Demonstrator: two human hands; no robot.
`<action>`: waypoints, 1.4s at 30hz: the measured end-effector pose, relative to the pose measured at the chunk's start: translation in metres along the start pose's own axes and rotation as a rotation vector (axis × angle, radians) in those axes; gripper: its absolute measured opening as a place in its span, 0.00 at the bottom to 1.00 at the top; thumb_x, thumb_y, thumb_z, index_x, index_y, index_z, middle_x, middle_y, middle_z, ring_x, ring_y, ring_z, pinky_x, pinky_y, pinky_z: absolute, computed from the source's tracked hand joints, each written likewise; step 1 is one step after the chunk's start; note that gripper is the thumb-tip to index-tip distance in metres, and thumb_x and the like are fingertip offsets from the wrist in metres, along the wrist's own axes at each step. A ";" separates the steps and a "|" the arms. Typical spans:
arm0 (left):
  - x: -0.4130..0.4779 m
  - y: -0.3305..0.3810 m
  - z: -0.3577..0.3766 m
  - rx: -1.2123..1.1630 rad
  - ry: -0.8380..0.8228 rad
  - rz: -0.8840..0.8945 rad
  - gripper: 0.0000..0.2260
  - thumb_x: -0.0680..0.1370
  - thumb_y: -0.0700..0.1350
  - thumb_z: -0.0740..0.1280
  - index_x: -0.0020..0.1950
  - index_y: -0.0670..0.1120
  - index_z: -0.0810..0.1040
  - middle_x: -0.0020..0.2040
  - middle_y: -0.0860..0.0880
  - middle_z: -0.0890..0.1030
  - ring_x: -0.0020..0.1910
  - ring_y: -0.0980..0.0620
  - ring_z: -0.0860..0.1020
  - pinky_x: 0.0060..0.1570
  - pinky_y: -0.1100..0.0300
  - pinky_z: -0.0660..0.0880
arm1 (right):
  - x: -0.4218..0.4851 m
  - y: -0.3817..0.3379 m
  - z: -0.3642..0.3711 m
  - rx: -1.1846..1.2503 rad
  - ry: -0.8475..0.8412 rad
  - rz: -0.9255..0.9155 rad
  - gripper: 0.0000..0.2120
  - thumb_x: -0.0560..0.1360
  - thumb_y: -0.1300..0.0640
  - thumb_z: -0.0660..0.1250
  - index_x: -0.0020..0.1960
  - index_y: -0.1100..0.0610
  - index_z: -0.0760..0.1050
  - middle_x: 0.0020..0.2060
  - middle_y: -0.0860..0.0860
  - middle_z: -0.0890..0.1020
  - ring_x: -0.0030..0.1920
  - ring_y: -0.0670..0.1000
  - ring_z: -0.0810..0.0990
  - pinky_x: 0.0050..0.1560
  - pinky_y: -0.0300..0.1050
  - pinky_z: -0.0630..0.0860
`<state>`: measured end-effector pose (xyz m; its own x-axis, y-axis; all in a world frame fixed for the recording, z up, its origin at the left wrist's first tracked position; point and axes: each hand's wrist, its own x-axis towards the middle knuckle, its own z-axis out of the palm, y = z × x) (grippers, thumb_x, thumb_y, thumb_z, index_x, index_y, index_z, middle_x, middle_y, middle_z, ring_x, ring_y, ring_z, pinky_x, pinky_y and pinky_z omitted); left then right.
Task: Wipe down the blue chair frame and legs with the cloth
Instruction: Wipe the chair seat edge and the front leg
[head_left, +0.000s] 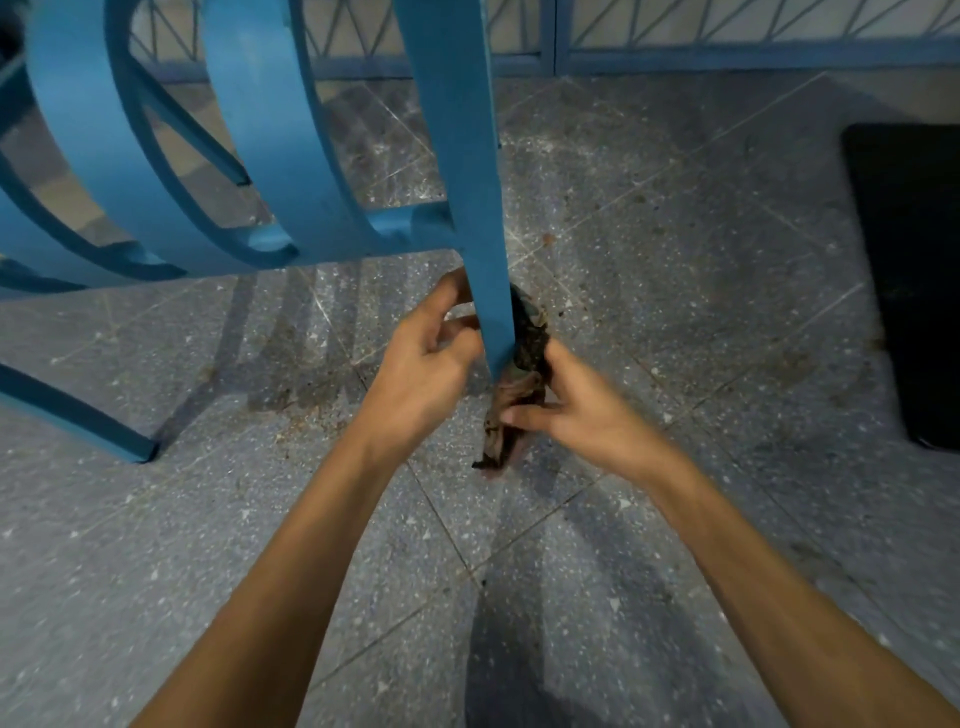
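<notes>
Brown, dirty cloth (519, 415) hangs bunched in the grip of the right hand (587, 415), whose fingers pinch it against the lower end of the slim blue painted chair leg (483, 208). Just left of that grip, the left hand (423, 364) curls its fingers round the same leg. Beyond both grips curve the blue chair frame slats (270, 130). Far right, a black mat (914, 286) lies on the speckled grey floor (675, 234).
</notes>
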<state>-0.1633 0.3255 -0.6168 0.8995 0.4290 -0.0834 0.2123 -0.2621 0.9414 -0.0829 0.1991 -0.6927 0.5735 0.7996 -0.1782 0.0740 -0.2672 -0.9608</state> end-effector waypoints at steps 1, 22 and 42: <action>0.000 0.000 0.000 0.005 -0.006 -0.003 0.21 0.76 0.31 0.58 0.64 0.50 0.72 0.54 0.61 0.80 0.53 0.61 0.80 0.47 0.73 0.74 | 0.008 0.004 0.004 -0.132 0.015 -0.021 0.37 0.69 0.62 0.74 0.72 0.52 0.59 0.61 0.48 0.75 0.60 0.45 0.74 0.60 0.39 0.71; -0.001 0.000 0.000 0.020 0.027 0.018 0.22 0.76 0.36 0.59 0.68 0.50 0.73 0.66 0.57 0.74 0.62 0.68 0.71 0.55 0.75 0.69 | 0.018 -0.034 0.028 0.341 0.181 -0.185 0.45 0.69 0.77 0.58 0.74 0.41 0.49 0.61 0.55 0.72 0.60 0.50 0.75 0.56 0.51 0.77; -0.028 -0.048 0.009 -0.085 0.162 -0.198 0.18 0.80 0.58 0.55 0.71 0.64 0.64 0.74 0.57 0.63 0.73 0.56 0.61 0.70 0.53 0.59 | 0.008 -0.044 -0.001 0.385 0.384 -0.075 0.18 0.69 0.71 0.70 0.56 0.59 0.74 0.50 0.53 0.82 0.53 0.50 0.81 0.55 0.44 0.79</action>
<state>-0.1956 0.3181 -0.6628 0.7691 0.5995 -0.2218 0.3391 -0.0886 0.9366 -0.0804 0.2162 -0.6519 0.8398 0.5361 -0.0854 -0.1364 0.0562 -0.9891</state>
